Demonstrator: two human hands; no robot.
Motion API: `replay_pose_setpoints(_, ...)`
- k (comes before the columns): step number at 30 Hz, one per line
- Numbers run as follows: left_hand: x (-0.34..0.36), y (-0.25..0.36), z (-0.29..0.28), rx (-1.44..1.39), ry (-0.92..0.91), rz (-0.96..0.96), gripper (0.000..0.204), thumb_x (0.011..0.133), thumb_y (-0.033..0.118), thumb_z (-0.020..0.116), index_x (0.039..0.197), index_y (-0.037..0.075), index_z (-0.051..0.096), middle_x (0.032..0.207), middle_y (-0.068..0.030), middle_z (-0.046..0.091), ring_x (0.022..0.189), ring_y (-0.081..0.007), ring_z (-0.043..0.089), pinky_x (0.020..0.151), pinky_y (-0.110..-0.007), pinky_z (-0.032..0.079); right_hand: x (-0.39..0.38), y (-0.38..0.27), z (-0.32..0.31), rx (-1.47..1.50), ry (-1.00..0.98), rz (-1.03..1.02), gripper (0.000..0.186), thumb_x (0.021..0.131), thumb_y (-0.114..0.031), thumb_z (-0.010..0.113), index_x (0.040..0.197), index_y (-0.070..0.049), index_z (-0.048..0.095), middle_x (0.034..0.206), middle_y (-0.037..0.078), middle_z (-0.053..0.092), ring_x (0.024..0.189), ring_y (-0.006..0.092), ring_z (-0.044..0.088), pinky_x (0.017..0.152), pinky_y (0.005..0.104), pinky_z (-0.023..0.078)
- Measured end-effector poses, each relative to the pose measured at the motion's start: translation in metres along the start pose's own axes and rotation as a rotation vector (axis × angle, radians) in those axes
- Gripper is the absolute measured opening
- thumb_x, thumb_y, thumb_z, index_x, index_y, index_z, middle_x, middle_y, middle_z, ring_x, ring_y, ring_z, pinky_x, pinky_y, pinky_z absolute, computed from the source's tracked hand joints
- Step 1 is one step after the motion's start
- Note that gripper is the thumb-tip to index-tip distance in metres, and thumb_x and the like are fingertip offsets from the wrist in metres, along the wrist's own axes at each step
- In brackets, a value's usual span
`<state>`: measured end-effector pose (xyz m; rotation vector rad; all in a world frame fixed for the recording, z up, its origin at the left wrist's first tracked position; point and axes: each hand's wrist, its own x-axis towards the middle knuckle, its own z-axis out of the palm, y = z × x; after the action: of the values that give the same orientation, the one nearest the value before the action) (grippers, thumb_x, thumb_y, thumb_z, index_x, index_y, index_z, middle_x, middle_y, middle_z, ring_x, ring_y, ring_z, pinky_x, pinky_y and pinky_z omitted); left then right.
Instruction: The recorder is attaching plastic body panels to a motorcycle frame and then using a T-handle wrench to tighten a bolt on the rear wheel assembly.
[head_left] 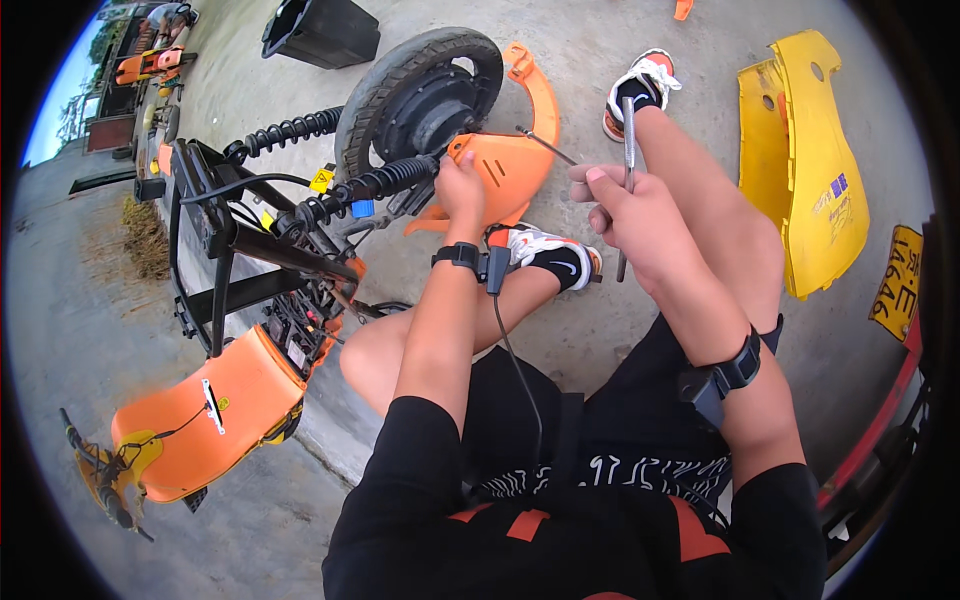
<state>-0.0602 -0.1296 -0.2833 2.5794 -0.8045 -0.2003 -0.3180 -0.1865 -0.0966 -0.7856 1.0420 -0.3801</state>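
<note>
My left hand (461, 192) is closed on the edge of an orange plastic fender (522, 165) with slots in its side, close beside the wheel. In my right hand (632, 215) is a metal T-handle wrench (629, 135); my fingers wrap around its crossbar. The wrench's thin shaft reaches left, its tip in front of the fender; whether it touches is unclear. The black-tyred wheel (420, 100) with a dark hub stands behind the fender. A black coil-spring shock absorber (375, 182) runs from near my left hand to the scooter's black frame (265, 248).
The orange scooter body (215, 410) and its handlebar (105, 480) lie at left. A black bin (322, 35) stands beyond the wheel. At right are a yellow body panel (825, 170) and a yellow plate (897, 283). Another person (165, 22) is far off at upper left.
</note>
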Motion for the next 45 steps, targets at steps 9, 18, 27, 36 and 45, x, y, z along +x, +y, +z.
replay_pose_setpoints(9,0.001,0.001,0.005,-0.013,-0.005,-0.094,0.040,0.095,0.037,0.061,0.100,-0.002,0.060,0.094,-0.0299,0.068,0.096,-0.0490,0.064,0.082,-0.053,0.049,0.008,0.019,-0.002,0.008,-0.064,-0.027,0.038,0.103,-0.021,0.050,0.129,0.006,0.056,0.089,0.006,0.068,0.055,0.0055,0.047,0.051,0.0216,0.040)
replay_pose_setpoints(18,0.002,0.015,0.000,0.083,-0.060,-0.159,0.037,0.099,0.036,0.054,0.108,-0.001,0.055,0.098,-0.0291,0.068,0.098,-0.0480,0.064,0.083,-0.054,0.049,0.017,0.046,-0.003,0.036,-0.040,0.018,0.035,0.102,-0.018,0.051,0.125,0.007,0.058,0.087,0.010,0.071,0.055,0.0065,0.048,0.051,0.0227,0.041)
replay_pose_setpoints(27,-0.001,0.017,0.007,0.072,0.006,-0.170,0.035,0.101,0.035,0.050,0.106,0.001,0.054,0.096,-0.0273,0.069,0.096,-0.0473,0.065,0.081,-0.055,0.050,0.032,0.066,-0.002,0.204,-0.046,-0.022,0.034,0.100,-0.014,0.049,0.125,0.006,0.059,0.083,0.010,0.069,0.051,0.0059,0.044,0.047,0.0212,0.036)
replay_pose_setpoints(36,-0.003,0.012,0.012,0.072,0.027,-0.145,0.036,0.100,0.035,0.050,0.104,0.000,0.055,0.097,-0.0291,0.068,0.096,-0.0489,0.064,0.080,-0.055,0.049,0.045,0.105,-0.020,0.418,0.002,0.112,0.030,0.097,-0.015,0.050,0.116,0.004,0.062,0.074,0.005,0.063,0.047,0.0061,0.040,0.043,0.0223,0.027)
replay_pose_setpoints(45,-0.003,0.012,0.009,0.017,0.019,-0.130,0.035,0.100,0.033,0.051,0.103,-0.002,0.055,0.100,-0.0315,0.067,0.099,-0.0503,0.063,0.083,-0.055,0.049,0.058,0.130,-0.025,0.539,-0.046,0.158,0.029,0.098,-0.016,0.049,0.116,0.003,0.063,0.070,0.001,0.058,0.045,0.0046,0.034,0.042,0.0231,0.022)
